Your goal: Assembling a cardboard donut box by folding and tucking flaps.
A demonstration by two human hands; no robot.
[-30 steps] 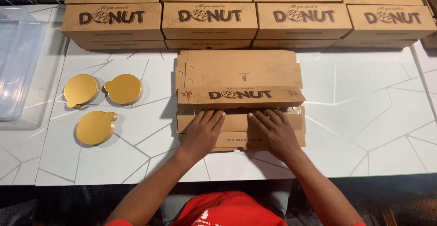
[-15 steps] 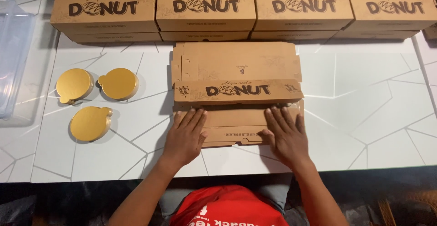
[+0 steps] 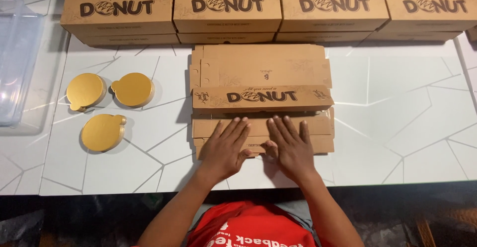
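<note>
Hands — left hand and right hand — lie spread flat on the unfolded cardboard box; uneven pressure could skew the crease or shift the stack.

The bench is white, crossed by thin grey lines in angular shapes, with a dark front edge. A stack of flat brown cardboard blanks lies near its middle, one panel folded up across the stack. Left of the stack lie three round gold boards, each with a small tab: two side by side, just touching, and a third in front of them. Further left, at the bench's edge, sits a clear plastic tray. Behind the stack, a row of finished brown boxes runs along the back, stacked in layers.
</note>
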